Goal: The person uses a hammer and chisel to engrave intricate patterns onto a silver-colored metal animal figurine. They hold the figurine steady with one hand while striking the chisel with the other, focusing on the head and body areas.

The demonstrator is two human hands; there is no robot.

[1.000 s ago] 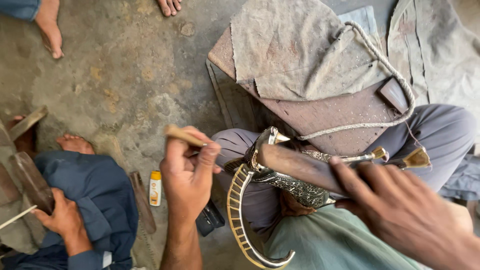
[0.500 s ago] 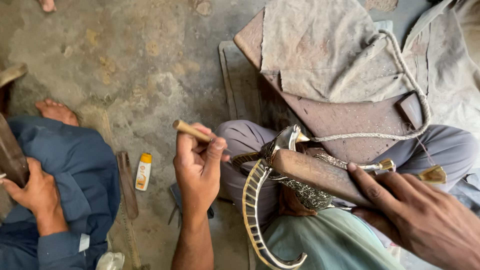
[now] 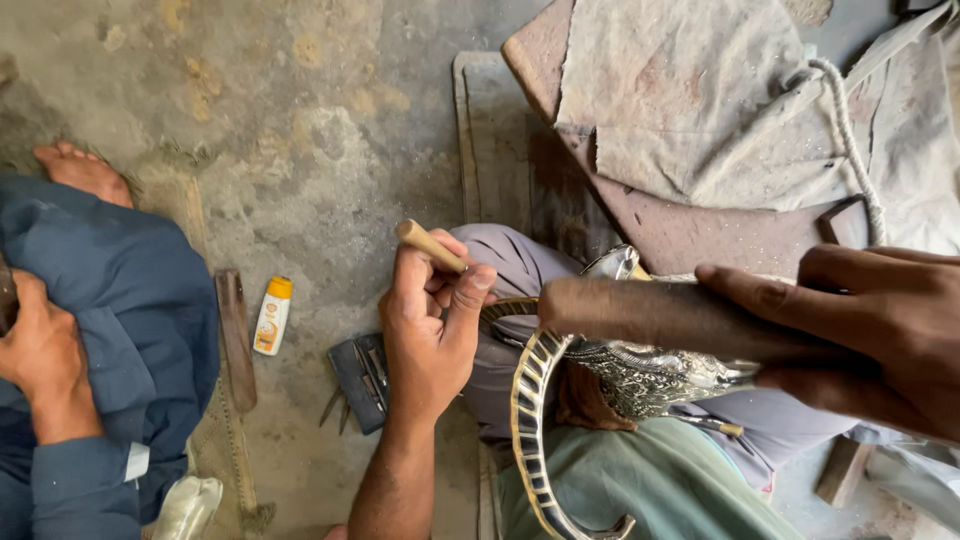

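Observation:
My left hand (image 3: pixel 430 330) grips a small tool with a wooden handle (image 3: pixel 428 244), its tip hidden behind my fingers and pointing toward an ornate sword hilt. The hilt's dark brown grip (image 3: pixel 650 315) lies across my lap. A curved striped metal guard (image 3: pixel 528 420) arcs down from it, and engraved silver metalwork (image 3: pixel 650 375) sits beneath. My right hand (image 3: pixel 860 335) clasps the right end of the brown grip, fingers wrapped over it.
Another person in blue clothes (image 3: pixel 100 330) sits at the left, a hand (image 3: pixel 40 355) and a bare foot (image 3: pixel 80 172) showing. On the concrete floor lie a small yellow-capped bottle (image 3: pixel 271 316), a flat file (image 3: pixel 236 340) and a dark tool pouch (image 3: pixel 360 380). A dusty board, cloth and rope (image 3: pixel 700 110) lie ahead.
The view has shifted, so the scene sits further right and lower. My left hand has drawn closer to the hilt with the tool. My right hand keeps its hold.

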